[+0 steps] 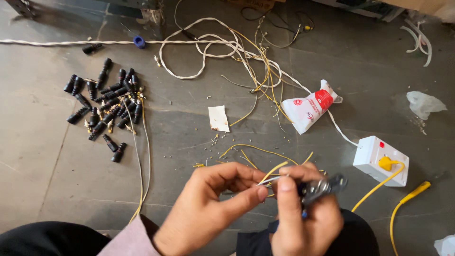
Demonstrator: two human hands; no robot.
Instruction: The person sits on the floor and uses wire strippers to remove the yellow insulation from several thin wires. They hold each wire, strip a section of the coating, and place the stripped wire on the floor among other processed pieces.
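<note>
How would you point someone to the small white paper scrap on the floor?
Start at the heap of black connector sleeves on the grey floor's left. Go right, toward the red-and-white pouch. Between them lies the paper scrap: flat, rectangular, plain white, unlike the cables around it.

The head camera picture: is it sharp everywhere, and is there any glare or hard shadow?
In the head view, light is soft and even, without hard shadows; the grey floor shows a faint sheen, no strong glare. The black connectors and white switch box look crisp. The right hand and its metal tool are smeared; the left hand is slightly soft.
</note>
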